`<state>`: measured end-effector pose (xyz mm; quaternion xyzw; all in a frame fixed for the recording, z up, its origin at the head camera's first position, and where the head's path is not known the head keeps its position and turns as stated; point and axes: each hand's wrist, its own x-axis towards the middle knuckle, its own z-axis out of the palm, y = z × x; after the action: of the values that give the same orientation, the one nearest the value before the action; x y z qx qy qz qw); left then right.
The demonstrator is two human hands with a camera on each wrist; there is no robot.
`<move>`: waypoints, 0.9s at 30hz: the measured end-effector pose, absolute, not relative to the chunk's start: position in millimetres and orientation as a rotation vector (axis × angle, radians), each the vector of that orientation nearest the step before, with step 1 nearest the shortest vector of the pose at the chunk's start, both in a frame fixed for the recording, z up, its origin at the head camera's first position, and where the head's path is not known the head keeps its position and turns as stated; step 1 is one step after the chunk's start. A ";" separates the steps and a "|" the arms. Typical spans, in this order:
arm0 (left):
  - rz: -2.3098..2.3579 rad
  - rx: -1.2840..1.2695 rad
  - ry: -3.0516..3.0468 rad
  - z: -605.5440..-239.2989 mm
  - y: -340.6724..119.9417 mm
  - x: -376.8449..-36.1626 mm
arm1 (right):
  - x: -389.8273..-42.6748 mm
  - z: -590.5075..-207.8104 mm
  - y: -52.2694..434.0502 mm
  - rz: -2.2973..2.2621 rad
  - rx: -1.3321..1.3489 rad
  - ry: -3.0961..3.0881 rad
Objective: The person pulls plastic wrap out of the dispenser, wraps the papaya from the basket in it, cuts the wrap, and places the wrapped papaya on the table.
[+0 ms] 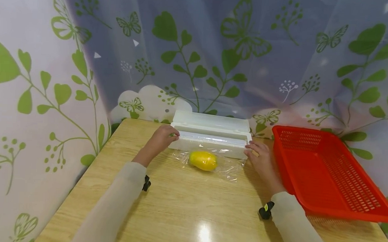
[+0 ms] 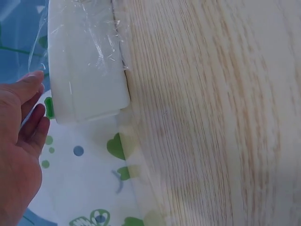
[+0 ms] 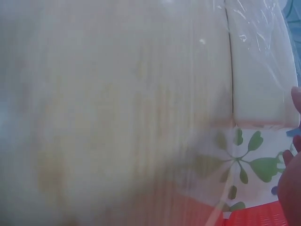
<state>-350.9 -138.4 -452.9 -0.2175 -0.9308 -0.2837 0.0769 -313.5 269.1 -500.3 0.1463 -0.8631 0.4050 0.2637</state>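
The yellow oval mango-like fruit [image 1: 203, 160] lies at the centre of the head view, on a sheet of clear cling film [image 1: 226, 166] pulled out from the white plastic film dispenser box [image 1: 209, 136] just behind it. So the film is drawn and the fruit is placed on it, but by my reading the sheet is not yet cut from the roll and nothing is folded over the fruit: it lies bare on top. Your left hand [image 1: 160, 139] sits at the box's left end, fingers relaxed and touching it without clamping, as the left wrist view shows. Your right hand [image 1: 260, 158] sits at the box's right end, fingers bent against its corner; whether they pinch the film edge, I cannot tell. The red plastic mesh basket [image 1: 336, 206] waits at the right of the frame on the pale wooden table [image 1: 190, 214]
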 end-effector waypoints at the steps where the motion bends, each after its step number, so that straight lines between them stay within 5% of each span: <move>1: -0.861 -0.648 -2.788 -452.4 -138.9 -349.9 | -313.0 -500.3 268.3 1.094 0.408 -2.311; 27: -1.216 -0.707 -2.716 -466.6 -158.2 -305.9 | -261.5 -487.2 250.4 0.851 0.878 -2.129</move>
<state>-305.9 -158.2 -466.6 -0.2308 -0.8873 -0.3972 0.0416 -261.5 250.4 -487.2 0.3369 -0.8165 0.3265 0.3364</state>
